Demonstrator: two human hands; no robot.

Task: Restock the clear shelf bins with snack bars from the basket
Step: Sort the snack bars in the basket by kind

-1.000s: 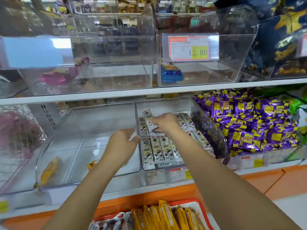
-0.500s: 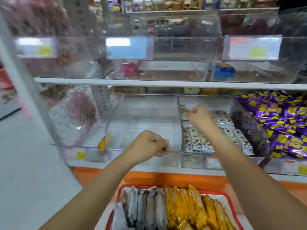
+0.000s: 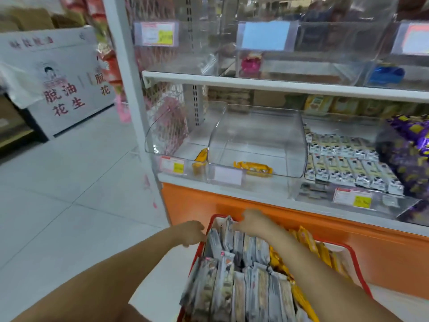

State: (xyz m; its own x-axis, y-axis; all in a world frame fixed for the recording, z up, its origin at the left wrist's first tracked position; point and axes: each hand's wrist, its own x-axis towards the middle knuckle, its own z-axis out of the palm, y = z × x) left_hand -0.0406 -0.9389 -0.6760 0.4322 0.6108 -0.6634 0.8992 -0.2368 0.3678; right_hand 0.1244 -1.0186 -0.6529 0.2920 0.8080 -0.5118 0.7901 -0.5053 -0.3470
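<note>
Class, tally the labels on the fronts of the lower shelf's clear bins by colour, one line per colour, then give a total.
Red-and-yellow price tags: 2
Plain white label: 1
Total: 3

The basket (image 3: pixel 211 220) runs off the bottom edge; the price tag (image 3: pixel 352 198) print is too blurred to read.

Shop aisle beside a white shelf rack.
A pale tiled floor (image 3: pixel 58 182) runs left to a white box (image 3: pixel 62 89) printed with red characters. A white post (image 3: pixel 126 89) edges the rack, with a white shelf board (image 3: pixel 278 86) above an orange base panel (image 3: pixel 301 219).
</note>
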